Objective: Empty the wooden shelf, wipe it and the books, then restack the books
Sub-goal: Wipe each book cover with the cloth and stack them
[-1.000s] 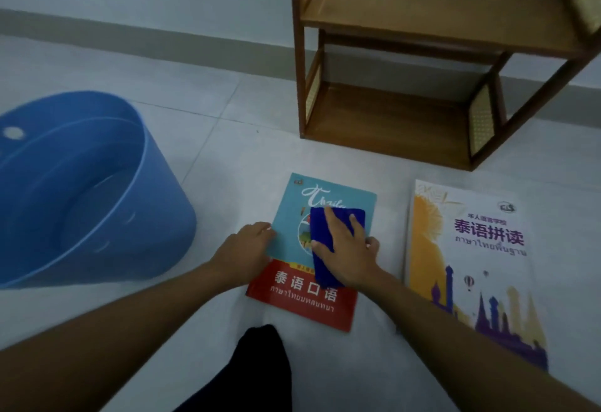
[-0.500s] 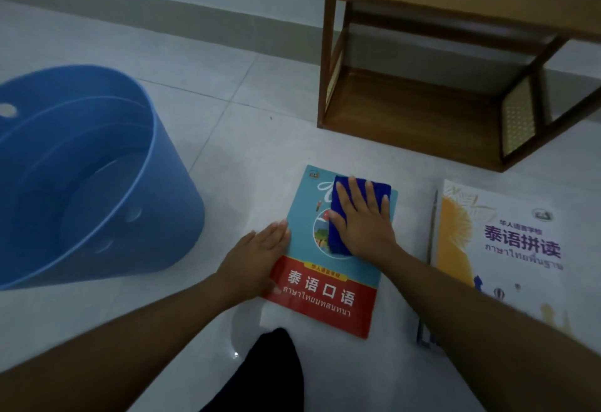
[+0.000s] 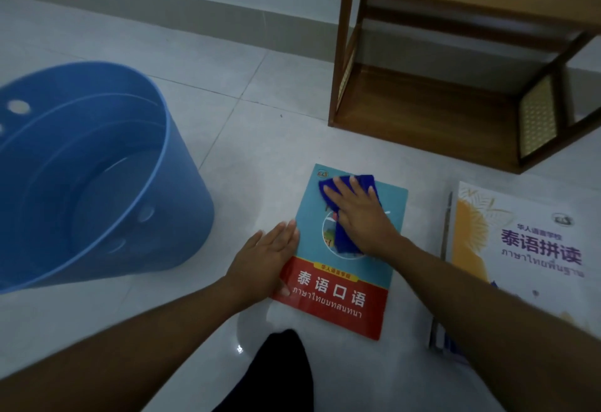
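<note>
**Blue cloth [image 3: 345, 239] pressed flat on the teal-and-red book [image 3: 338, 294]**

Both hands are down on the one book, which lies face up on the pale tiled floor [image 3: 260, 135], its red title band nearest the person. The right hand [image 3: 357, 216] lies flat on the upper, teal half of the cover, fingers straight and slightly spread. It presses the cloth against the book rather than gripping it, and blue shows past the fingertips and below the palm. The left hand [image 3: 263, 258] is also flat with its fingers straight and together. It rests along the book's left edge, partly on the floor, with the thumb touching the red band.

Just to the right, apart from this book, a white-and-yellow book [image 3: 520, 249] lies face up. The wooden shelf [image 3: 439, 125] stands on the floor beyond both books, against the wall. A blue bucket [image 3: 195, 203] sits well to the left and seems to hold water. A dark-clad knee [image 3: 279, 372] shows at the bottom edge, between the forearms.
</note>
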Motion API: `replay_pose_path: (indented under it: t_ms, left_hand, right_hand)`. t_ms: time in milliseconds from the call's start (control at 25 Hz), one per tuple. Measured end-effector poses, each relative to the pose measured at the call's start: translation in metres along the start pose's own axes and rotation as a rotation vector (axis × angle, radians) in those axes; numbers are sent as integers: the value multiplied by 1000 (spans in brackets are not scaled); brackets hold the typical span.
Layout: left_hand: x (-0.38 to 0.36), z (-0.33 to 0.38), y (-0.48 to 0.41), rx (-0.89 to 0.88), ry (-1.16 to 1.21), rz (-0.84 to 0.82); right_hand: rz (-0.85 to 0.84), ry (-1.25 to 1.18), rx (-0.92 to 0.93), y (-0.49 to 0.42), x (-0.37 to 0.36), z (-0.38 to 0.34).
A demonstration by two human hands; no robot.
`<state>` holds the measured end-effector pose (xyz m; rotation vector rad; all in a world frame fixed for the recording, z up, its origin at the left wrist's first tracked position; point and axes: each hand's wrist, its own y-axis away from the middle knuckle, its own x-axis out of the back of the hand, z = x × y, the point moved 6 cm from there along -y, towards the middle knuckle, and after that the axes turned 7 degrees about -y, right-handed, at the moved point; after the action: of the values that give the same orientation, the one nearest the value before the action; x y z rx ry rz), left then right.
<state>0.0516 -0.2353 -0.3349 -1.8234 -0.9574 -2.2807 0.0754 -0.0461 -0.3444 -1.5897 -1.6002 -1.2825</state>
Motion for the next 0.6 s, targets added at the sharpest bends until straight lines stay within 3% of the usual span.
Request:
replay_pose_path:
  t_ms: [80, 240, 320, 480, 600]
  left_hand:
    - [1, 0, 0, 8, 0, 15]
    - [0, -3, 1, 31, -13, 3]
    - [0, -4, 0, 42, -21, 7]
    - [-1, -3, -1, 60, -25, 4]
    - [0, -5, 0, 63, -35, 7]
  right_hand:
    - [42, -23, -116, -16, -5, -20]
    - [-32, 34, 162, -8, -12, -39]
    - [-33, 69, 207, -15, -3, -22]
    - [41, -35, -130, -36, 2, -5]
    - [58, -43, -139, -26, -13, -27]
